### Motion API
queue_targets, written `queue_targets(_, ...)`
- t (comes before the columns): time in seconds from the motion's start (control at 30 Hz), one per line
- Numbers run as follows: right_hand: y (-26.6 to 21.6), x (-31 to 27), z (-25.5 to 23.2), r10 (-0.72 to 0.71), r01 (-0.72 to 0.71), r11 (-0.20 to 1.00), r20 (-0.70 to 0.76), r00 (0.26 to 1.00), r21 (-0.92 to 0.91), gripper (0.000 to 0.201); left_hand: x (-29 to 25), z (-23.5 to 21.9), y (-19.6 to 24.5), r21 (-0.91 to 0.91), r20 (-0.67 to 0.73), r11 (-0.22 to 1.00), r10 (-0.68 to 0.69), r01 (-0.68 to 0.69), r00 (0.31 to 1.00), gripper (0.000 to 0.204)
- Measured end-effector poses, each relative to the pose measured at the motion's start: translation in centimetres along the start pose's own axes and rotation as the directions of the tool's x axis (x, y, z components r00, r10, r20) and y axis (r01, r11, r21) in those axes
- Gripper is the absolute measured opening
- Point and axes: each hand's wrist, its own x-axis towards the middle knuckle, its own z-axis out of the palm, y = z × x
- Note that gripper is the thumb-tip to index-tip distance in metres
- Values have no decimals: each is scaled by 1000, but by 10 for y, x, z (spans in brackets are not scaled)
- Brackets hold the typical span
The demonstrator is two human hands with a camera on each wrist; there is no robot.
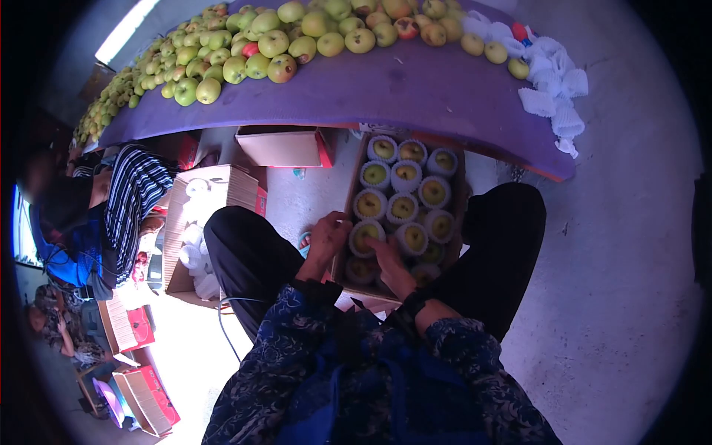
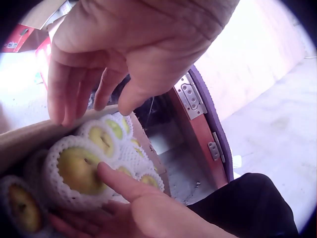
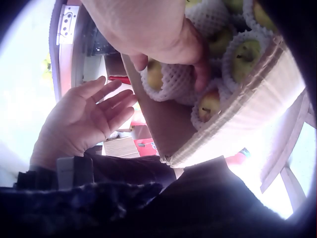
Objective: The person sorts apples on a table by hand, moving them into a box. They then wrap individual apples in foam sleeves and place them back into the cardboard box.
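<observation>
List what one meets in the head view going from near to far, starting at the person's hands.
The left hand and right hand on a netted apple → the rows of wrapped apples in the cardboard box → the purple table → the loose apples heaped along its far side.

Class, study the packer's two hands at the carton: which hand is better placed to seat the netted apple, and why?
Probably the right hand: its fingers already press the netted apple inside the carton. The left hand hovers open by the carton's edge.
</observation>
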Motion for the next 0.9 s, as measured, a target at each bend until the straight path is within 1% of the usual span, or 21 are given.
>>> queue_targets(0.07, -6, -5, -1, -2, 4, 998, 31, 1000, -63, 49, 2, 0, -4, 38, 27, 999, -10, 9, 1000, 33)
queue_targets(0.17, 3, 3, -4, 7, -7, 999, -7, 1000, -42, 49, 2, 0, -4, 39, 29, 999, 5, -7, 1000, 33)
queue_targets(0.27, 5, 6, -5, -19, 20, 999, 13, 1000, -25, 46, 0, -1, -1, 4, 26, 1000, 14, -14, 1000, 34)
queue_targets(0.37, 2, -2, -4, 3, -3, 1000, -10, 1000, 8, 40, -7, -2, 14, -29, -1, 999, 38, -38, 999, 38)
queue_targets(0.47, 23, 16, -27, 84, -77, 996, 124, 989, -54, 37, -8, 3, 17, -111, 1, 985, 135, -134, 991, 38)
queue_targets(0.57, 11, 0, -33, 134, -121, 988, 148, 980, -94, 39, -12, 8, 25, -165, 29, 973, 169, -162, 985, 37)
queue_targets(0.67, -28, -38, -29, 240, -236, 956, 5, 971, -172, 40, -13, 13, 27, -199, 18, 954, 234, -226, 972, 36)
queue_targets(0.77, -23, -39, -51, 187, -188, 982, -36, 982, -36, 42, -14, 16, 38, -200, 66, 965, 188, -172, 980, 35)
queue_targets(0.87, -15, -31, -78, 162, -140, 983, -211, 964, 115, 43, -12, 19, 40, -195, 129, 963, 216, -189, 968, 38)
queue_targets(0.9, -18, -33, -79, 174, -148, 982, -264, 949, 116, 43, -10, 22, 39, -191, 136, 962, 225, -197, 965, 38)
